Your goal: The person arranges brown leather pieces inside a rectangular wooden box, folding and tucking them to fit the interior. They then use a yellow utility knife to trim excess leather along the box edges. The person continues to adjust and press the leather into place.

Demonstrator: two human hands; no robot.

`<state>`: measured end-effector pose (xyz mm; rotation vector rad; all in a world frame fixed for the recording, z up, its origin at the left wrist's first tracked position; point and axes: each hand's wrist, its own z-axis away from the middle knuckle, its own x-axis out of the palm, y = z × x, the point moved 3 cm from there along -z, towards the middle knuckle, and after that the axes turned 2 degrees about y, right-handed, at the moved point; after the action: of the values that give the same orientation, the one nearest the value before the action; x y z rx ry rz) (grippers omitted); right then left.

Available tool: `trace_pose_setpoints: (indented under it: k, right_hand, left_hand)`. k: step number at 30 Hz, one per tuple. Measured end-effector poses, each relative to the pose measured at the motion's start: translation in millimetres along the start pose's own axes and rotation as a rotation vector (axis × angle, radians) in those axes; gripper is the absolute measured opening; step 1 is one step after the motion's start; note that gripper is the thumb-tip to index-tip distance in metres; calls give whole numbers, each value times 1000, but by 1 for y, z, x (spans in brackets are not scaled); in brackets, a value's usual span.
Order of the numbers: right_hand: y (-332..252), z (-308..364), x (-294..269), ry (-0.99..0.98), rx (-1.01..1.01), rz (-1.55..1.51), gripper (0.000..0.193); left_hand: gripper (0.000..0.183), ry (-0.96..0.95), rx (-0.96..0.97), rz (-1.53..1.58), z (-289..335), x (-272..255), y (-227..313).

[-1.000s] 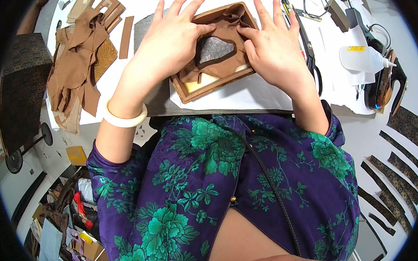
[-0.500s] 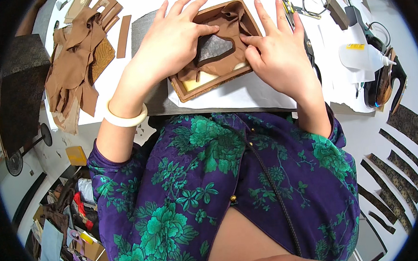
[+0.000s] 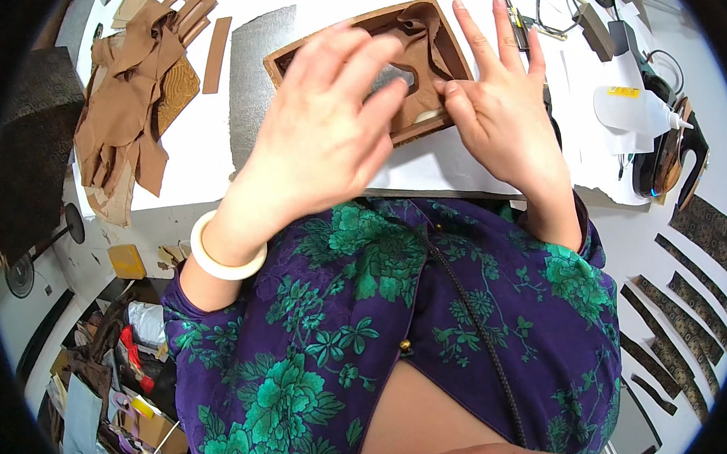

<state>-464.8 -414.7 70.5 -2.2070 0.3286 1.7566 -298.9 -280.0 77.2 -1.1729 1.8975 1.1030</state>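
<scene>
A brown rectangular box [image 3: 453,45] lies on the table in front of me, lined with loose, wrinkled brown leather or cloth [image 3: 422,59]. An opening in the lining shows a grey surface [image 3: 390,76]. My left hand [image 3: 317,122] is over the box's left and near part, its fingers apart, curved and slightly blurred; it hides much of the box. At the right wall, my right hand [image 3: 509,96] has its bent index finger against the lining, with the thumb close beside it. Its other fingers are stretched out and spread.
Brown scraps [image 3: 127,100] are heaped at the left beside a narrow brown strip [image 3: 216,55]. A grey sheet [image 3: 257,76] lies under the box's left side. To the right are a white glue bottle [image 3: 624,108], a yellow-and-black cutter [image 3: 517,23] and cables. Patterned strips [image 3: 672,318] lie at far right.
My left hand has lifted off the lining and come nearer to my body, now covering the box's near left. My right hand stays by the right wall. The box has shifted slightly right.
</scene>
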Motion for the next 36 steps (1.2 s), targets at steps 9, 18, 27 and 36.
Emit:
trace_pose_setpoints:
  k: [9,18,27,36]
  right_hand:
    - [2,-2,-9,80,-288,-594,30]
    - [11,3,9,-207,-449,-327,36]
    - [1,-2,13,-38,-439,-445,24]
    - [-15,-6,18,-79,-421,-569,42]
  left_hand:
    - [49,-145,-73,210,19,17,13]
    - [42,-235,-99,193,26,18,10]
    - [33,-54,-52,128,32,21,9]
    - [32,-152,-105,85,41,8,5]
